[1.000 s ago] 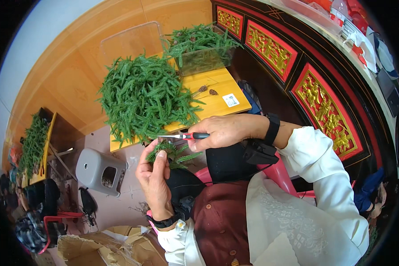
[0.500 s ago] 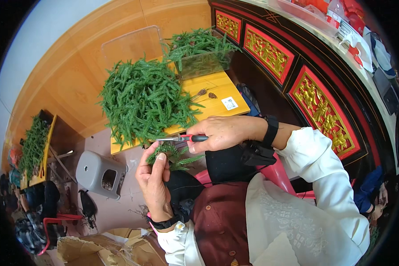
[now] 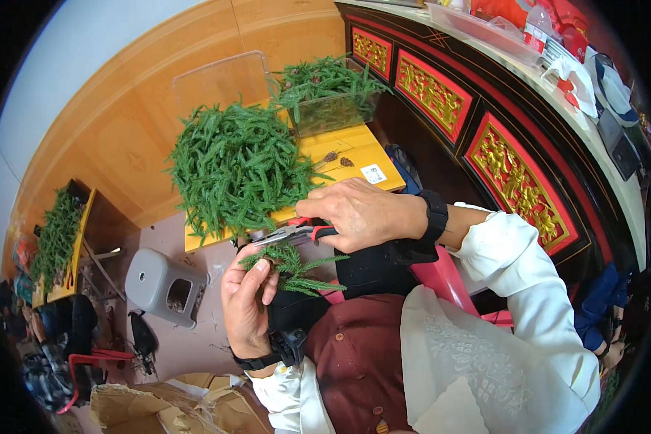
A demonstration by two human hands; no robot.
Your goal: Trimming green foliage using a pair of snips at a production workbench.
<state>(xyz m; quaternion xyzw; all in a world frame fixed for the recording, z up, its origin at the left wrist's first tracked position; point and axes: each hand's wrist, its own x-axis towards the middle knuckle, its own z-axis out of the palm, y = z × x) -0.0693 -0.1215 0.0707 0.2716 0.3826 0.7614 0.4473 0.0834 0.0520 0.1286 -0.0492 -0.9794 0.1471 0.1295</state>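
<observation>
Between the thumb and fingers of my left hand [image 3: 247,293] is a green artificial pine sprig [image 3: 293,271], its needled tips fanning out to the right. My right hand [image 3: 365,211] grips red-and-black handled pliers [image 3: 296,232] from above. The pliers' metal jaws point left and lie just over the sprig's near end, by my left fingertips; whether they pinch a stem cannot be made out. Beyond my hands, a large heap of green pine sprigs [image 3: 235,163] covers the left part of a yellow wooden table [image 3: 354,137]. Two small brown pine cones [image 3: 346,162] lie right of the heap.
A clear plastic bin [image 3: 336,114] filled with sprigs stands at the table's far end. A grey stool [image 3: 152,275] is on the floor at left, with an opened cardboard box [image 3: 145,405] lower down. A dark carved counter [image 3: 513,166] runs along the right.
The sprig has turned and shows more of its branches to the right. The pliers' handles have spread apart, and my right hand has rolled over slightly.
</observation>
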